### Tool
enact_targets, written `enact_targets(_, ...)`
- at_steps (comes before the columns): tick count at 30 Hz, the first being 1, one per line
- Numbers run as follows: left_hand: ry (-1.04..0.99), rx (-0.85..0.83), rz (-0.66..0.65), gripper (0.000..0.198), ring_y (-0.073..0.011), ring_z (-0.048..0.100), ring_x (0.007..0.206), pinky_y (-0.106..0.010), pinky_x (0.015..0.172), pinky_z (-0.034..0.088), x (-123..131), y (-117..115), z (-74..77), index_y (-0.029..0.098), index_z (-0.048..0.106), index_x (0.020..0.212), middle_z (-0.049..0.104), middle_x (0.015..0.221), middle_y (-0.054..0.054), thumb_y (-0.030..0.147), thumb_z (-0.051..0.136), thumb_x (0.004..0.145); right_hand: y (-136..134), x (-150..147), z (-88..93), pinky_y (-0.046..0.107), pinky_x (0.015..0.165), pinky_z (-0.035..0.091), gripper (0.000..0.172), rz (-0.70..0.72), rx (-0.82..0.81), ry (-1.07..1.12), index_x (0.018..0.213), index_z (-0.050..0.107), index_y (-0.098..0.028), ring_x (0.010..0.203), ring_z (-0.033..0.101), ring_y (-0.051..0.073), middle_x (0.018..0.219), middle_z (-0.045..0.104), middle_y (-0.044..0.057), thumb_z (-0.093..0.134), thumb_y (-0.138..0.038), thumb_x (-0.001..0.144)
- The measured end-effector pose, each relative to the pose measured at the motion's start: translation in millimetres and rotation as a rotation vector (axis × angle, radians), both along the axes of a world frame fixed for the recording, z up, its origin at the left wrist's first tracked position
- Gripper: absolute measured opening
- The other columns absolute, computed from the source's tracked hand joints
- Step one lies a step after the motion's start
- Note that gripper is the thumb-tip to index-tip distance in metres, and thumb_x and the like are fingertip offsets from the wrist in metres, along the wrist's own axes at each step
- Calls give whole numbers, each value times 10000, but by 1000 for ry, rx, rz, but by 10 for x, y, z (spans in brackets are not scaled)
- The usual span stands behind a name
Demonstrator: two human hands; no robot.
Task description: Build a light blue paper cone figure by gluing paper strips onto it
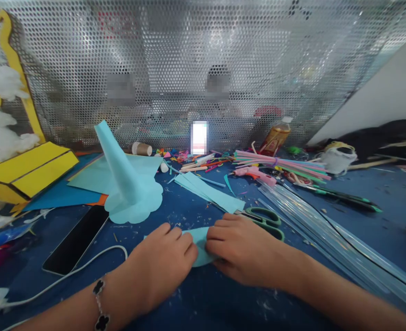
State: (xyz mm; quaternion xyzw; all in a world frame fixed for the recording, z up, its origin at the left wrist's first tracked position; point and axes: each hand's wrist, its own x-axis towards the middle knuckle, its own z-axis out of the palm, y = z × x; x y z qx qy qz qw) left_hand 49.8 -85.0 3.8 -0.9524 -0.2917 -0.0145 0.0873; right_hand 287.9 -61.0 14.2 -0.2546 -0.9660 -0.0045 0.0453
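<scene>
Between my two hands, low over the blue table, is a piece of light blue paper (201,248). My left hand (170,257) has its fingers curled over the paper's left end. My right hand (239,246) grips the right end, its fingers bent and closed. The paper's ends are hidden under my fingers. Just beyond my right hand lie green-handled scissors (266,220), partly covered by it. Light blue paper strips (209,191) lie behind the hands. A light blue paper piece with a scalloped base and tall tube (120,170) stands to the left.
A black phone (77,241) and white cable (95,254) lie at left, near a yellow box-like form (30,172). On the right are clear plastic rods (313,220), a pink glue gun (256,174) and bundled coloured sticks (282,164). A perforated metal screen (175,69) rises behind.
</scene>
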Motion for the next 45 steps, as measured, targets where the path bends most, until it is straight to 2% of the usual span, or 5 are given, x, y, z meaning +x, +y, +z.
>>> enact_targets(13, -188, -662, 149, 155, -203, 651, 908, -327, 776, 453, -301, 175, 264, 227, 648, 977, 688, 975, -7, 220, 500, 1024, 80, 34, 72, 301, 739, 453, 167, -65, -347, 102, 970, 742, -212, 838, 663, 168, 887, 710, 15, 605, -283, 1035)
enact_targets(19, -220, -754, 214, 258, -187, 658, 804, -288, 668, 416, -392, 367, 270, 231, 651, 914, 698, 863, -3, 312, 450, 1053, 159, 29, -42, 289, 674, 434, 153, -213, -383, 187, 1010, 719, -226, 772, 688, 165, 870, 741, -1, 599, -316, 1041)
enact_targets(24, -179, -632, 233, 301, -193, 644, 730, -289, 642, 437, -435, 401, 154, 235, 632, 1079, 691, 862, -22, 365, 361, 1082, 169, 6, -163, 321, 715, 467, 239, -280, -162, 166, 1239, 638, -216, 836, 702, 215, 990, 758, 49, 540, -343, 1062)
enact_targets(31, -105, -215, 154, 265, -263, 616, 885, -392, 788, 491, -287, 238, 29, 180, 621, 1173, 666, 1024, -97, 178, 417, 1005, 64, -51, -173, 369, 807, 438, 218, 15, 316, 202, 1127, 702, -200, 948, 613, 227, 1092, 721, 84, 503, -167, 1045)
enact_targets(45, 31, 187, 149, 443, -313, 674, 1051, -444, 872, 549, 82, -398, -153, 55, 636, 1345, 680, 1306, -213, 113, 409, 969, -155, -155, -172, 375, 725, 527, 232, -63, 248, 37, 1149, 701, -154, 934, 654, 244, 1092, 732, 72, 686, -206, 924)
